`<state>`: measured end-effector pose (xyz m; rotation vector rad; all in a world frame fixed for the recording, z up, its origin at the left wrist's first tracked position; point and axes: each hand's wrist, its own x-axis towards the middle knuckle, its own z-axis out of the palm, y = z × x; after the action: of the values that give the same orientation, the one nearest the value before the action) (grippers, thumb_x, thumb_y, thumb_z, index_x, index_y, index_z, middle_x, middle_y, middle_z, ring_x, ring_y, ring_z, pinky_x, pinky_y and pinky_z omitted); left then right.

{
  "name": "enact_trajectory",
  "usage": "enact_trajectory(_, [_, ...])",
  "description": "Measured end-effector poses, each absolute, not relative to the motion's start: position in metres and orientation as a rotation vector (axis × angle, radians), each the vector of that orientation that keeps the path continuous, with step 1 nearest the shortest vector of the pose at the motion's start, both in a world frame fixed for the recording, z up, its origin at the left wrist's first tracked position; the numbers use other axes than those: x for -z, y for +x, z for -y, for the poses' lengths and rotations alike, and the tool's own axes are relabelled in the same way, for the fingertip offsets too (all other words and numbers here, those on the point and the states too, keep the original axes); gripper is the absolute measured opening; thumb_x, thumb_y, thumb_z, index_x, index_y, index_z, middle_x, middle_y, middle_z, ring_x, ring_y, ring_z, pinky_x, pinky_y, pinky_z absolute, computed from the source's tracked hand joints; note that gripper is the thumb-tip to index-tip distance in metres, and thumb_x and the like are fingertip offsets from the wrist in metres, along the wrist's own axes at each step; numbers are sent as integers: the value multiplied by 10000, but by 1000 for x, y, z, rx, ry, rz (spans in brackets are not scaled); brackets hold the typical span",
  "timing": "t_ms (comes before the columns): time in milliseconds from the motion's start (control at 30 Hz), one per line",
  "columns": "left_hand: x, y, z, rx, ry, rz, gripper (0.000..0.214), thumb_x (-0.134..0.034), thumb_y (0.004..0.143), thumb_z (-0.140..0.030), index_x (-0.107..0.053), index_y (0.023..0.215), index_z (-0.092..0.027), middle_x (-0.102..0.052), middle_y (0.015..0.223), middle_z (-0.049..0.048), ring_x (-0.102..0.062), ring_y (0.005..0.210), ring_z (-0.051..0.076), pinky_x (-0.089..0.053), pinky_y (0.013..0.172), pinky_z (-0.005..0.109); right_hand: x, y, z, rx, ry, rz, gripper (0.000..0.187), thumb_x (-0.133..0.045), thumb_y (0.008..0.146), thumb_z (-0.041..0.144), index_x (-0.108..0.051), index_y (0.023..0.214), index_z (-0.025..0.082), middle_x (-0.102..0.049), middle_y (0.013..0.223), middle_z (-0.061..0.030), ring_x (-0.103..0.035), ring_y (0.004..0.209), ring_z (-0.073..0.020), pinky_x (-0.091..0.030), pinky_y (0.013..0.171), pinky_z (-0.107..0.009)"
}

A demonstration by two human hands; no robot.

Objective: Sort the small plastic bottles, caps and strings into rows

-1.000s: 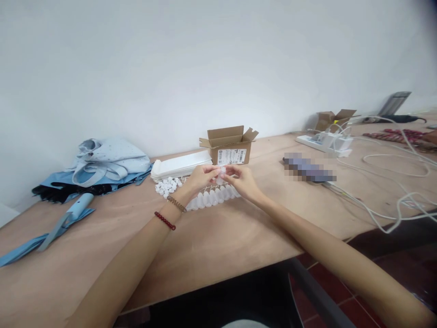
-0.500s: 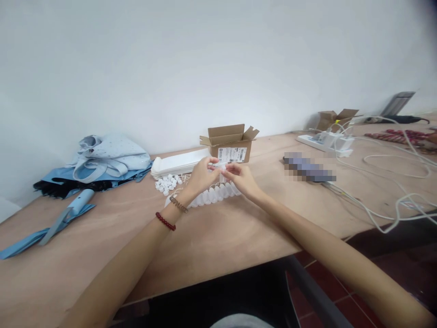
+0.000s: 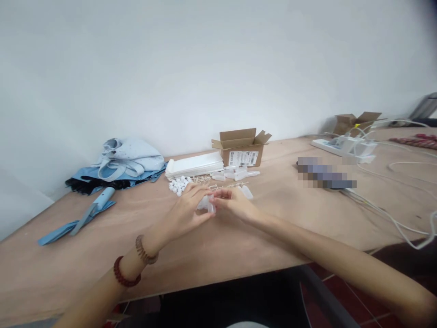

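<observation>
My left hand [image 3: 186, 213] and my right hand [image 3: 235, 205] meet low over the wooden table [image 3: 218, 246], fingers pinched together on a small clear plastic vial [image 3: 210, 206]. The row of white vials they cover is mostly hidden; one end [image 3: 247, 192] pokes out on the right. A heap of small white caps [image 3: 179, 184] lies just beyond my left hand. More loose vials [image 3: 235, 174] lie in front of an open cardboard box [image 3: 243, 147]. A stack of white flat packs [image 3: 194, 165] sits beside that box.
Blue cloth and a folded blue umbrella [image 3: 102, 200] lie at the left. At the right are a blurred dark object [image 3: 326, 173], a white power strip [image 3: 344, 145] with trailing white cables [image 3: 392, 218], and a second small cardboard box [image 3: 355, 121].
Both hands have come down from in front of the box to the table's surface, still pinching the vial. The camera has swung a little to the left and down.
</observation>
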<state>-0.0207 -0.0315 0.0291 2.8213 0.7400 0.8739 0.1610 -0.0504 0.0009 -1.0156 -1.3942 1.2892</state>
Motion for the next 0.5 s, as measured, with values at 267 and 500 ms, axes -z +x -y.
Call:
enact_trajectory(267, [-21,-76,56,-594,2567,-1045,501,-706,719,-358,-531,1178,-265,-583,1179,52,-497,1144,250,-425,973,411,3,129,71,-1191,-990,1824,114,-592,786,189,-654,873,151,-670,810,-30,-612,736,-142,-470,695,-261])
enact_trajectory(500, [-7,-114,61,-484,2539,-1110,495,-697,717,-428,-558,1169,-280,-576,1208,46,-500,1158,254,-404,999,427,-6,114,83,-809,-1025,2222,232,-647,766,178,-633,994,138,-644,935,-65,-582,811,-174,-456,726,-291])
